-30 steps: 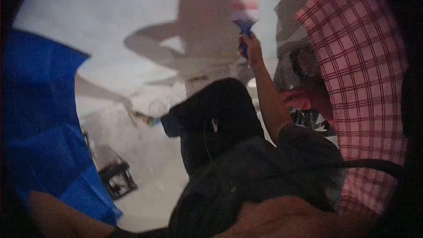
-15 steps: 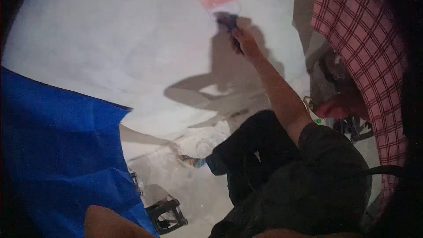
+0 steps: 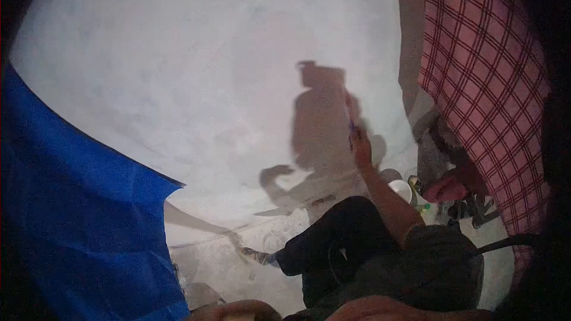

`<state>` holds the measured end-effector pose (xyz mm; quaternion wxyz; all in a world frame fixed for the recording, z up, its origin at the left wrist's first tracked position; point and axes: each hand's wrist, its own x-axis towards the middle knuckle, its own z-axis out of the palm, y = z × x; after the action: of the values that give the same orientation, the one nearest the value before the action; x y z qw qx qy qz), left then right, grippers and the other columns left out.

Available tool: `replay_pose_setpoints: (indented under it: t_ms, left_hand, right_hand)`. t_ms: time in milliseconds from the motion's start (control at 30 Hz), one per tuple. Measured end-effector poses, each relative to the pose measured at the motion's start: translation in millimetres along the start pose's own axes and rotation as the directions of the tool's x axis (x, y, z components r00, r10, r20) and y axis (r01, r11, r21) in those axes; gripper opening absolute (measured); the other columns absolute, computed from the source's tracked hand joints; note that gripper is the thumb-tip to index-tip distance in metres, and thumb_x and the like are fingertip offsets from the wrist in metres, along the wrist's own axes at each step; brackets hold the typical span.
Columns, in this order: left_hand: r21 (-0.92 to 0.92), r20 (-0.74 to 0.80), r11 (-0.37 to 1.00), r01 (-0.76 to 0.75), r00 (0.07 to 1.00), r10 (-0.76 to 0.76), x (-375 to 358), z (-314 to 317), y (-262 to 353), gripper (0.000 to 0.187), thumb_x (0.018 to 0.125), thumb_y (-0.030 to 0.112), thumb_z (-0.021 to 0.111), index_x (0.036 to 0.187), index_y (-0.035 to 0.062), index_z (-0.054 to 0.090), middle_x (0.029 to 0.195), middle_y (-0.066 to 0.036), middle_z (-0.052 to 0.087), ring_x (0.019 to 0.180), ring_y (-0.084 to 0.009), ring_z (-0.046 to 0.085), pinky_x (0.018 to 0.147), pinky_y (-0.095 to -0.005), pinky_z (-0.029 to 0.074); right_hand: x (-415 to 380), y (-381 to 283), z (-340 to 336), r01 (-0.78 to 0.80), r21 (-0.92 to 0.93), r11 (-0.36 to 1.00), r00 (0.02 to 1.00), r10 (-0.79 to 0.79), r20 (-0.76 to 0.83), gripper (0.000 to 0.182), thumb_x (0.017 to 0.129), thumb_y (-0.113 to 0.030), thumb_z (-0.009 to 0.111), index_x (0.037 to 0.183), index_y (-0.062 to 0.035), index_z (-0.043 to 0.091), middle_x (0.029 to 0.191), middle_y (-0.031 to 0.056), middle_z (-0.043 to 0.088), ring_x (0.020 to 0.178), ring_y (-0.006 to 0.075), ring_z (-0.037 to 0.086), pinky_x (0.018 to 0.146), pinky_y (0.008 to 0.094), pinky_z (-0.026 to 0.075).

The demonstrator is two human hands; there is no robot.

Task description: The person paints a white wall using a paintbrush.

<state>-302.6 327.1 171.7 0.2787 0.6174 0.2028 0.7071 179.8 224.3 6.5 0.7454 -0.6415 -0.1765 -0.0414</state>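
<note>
My right hand (image 3: 360,145) is closed around the dark handle of a wide-bladed scraper (image 3: 350,102). The reddish blade points up and is turned nearly edge-on, right at the white wall (image 3: 166,71). A shadow of a person with a bent arm falls on the wall beside it. At the bottom edge, a blurred bit of skin (image 3: 247,308) belongs to my left arm or hand; its fingers do not show, and I cannot tell whether it holds anything.
A blue sheet (image 3: 89,202) hangs at the left, and a pink checked cloth (image 3: 476,41) at the right. A white bucket (image 3: 402,190) and several small items stand low at the right. My dark-clothed leg (image 3: 339,244) is bent over the pale, stained floor (image 3: 220,267).
My right hand has come down and to the right with the scraper, whose blade has turned from broadside to nearly edge-on. The skin at the bottom edge has shifted right. The view has moved.
</note>
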Motion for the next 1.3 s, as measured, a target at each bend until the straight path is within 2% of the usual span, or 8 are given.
replay_pose_setpoints:
  t_ms: [133,233,333,567,700,933,1133,1300]
  left_hand:
    - [0.319,0.315,0.728,0.607,0.656,-0.685,-101.5,8.0,-133.4,0.053,0.090,0.036,0.056,0.133,0.0049,0.051,0.137,-0.018,0.048,0.129,-0.0348,0.042,0.107,-0.0603,0.025]
    - [0.750,0.377,0.505,0.427,0.351,-0.857,-180.5,-4.4,-188.3,0.054,0.090,0.036,0.057,0.134,0.0053,0.050,0.139,-0.018,0.047,0.131,-0.0351,0.041,0.108,-0.0612,0.024]
    - [0.943,0.275,0.332,0.022,0.512,-0.814,-221.2,-6.5,-172.9,0.059,0.090,0.039,0.058,0.139,0.0076,0.045,0.151,-0.017,0.032,0.143,-0.0340,0.021,0.105,-0.0707,0.018]
    - [0.945,0.266,0.324,0.043,0.474,-0.839,-195.1,-11.1,-200.5,0.063,0.089,0.045,0.058,0.138,0.0069,0.047,0.151,-0.020,0.030,0.145,-0.0373,0.014,0.110,-0.0637,0.020]
    - [0.923,0.366,0.376,-0.085,0.499,-0.785,-196.3,-36.1,-267.3,0.062,0.084,0.029,0.062,0.132,-0.0066,0.046,0.145,-0.029,0.033,0.142,-0.0428,0.017,0.115,-0.0521,0.020]
    - [0.887,0.084,0.299,0.351,0.515,-0.853,-190.0,-58.1,-361.8,0.086,0.071,0.011,0.065,0.143,-0.0096,0.024,0.145,-0.028,0.036,0.135,-0.0410,0.035,0.113,-0.0415,0.028]
    - [0.048,-0.004,0.226,0.973,0.226,-0.974,-204.5,-75.4,-336.5,0.076,0.082,0.029,0.065,0.142,-0.0038,0.032,0.137,-0.022,0.046,0.123,-0.0330,0.049,0.102,-0.0408,0.041]
    - [-0.312,0.328,0.099,0.945,0.205,-0.922,-240.3,-75.7,-276.1,0.070,0.090,0.058,0.052,0.138,0.0076,0.042,0.123,-0.012,0.057,0.107,-0.0273,0.058,0.092,-0.0390,0.047]
  right_hand:
    - [61.3,-104.0,-6.4,-0.003,0.215,0.977,1.000,-0.003,0.029,0.034,0.098,-0.039,0.051,0.102,-0.0055,0.050,0.075,0.0013,0.050,0.060,0.0103,0.048,0.053,0.0288,0.043]
    - [85.8,-100.4,-0.1,-0.044,0.207,0.977,0.993,0.020,0.119,0.031,0.097,-0.038,0.054,0.099,-0.0079,0.047,0.071,0.0008,0.048,0.056,0.0101,0.048,0.049,0.0284,0.042]
    - [82.0,-28.0,-2.1,-0.155,0.224,0.962,0.960,0.093,0.265,0.030,0.096,-0.037,0.057,0.099,-0.0105,0.044,0.068,-0.0002,0.046,0.052,0.0103,0.047,0.046,0.0284,0.041]
    - [-7.4,38.7,-50.0,-0.410,-0.117,0.905,0.798,0.418,0.434,0.025,0.097,-0.034,0.055,0.099,-0.0105,0.047,0.072,0.0013,0.050,0.051,0.0128,0.047,0.044,0.0293,0.039]
    - [28.6,12.5,-56.2,0.199,-0.213,0.957,0.966,-0.155,0.205,0.022,0.098,-0.031,0.053,0.096,-0.0094,0.050,0.074,0.0006,0.051,0.062,0.0111,0.051,0.051,0.0307,0.041]
    - [107.7,-169.2,-5.7,0.310,0.047,0.950,0.949,-0.312,0.037,0.028,0.101,-0.032,0.043,0.097,-0.0052,0.051,0.068,0.0020,0.049,0.057,0.0111,0.050,0.048,0.0277,0.042]
    - [87.7,-63.3,18.3,0.110,-0.033,0.993,0.969,-0.100,0.226,0.024,0.102,-0.031,0.042,0.093,-0.0090,0.046,0.062,0.0033,0.051,0.045,0.0135,0.047,0.041,0.0297,0.038]
    - [7.7,6.4,-37.1,-0.245,0.003,0.969,0.854,0.214,0.474,0.027,0.099,-0.037,0.049,0.097,-0.0102,0.049,0.063,0.0011,0.053,0.044,0.0105,0.046,0.038,0.0265,0.034]
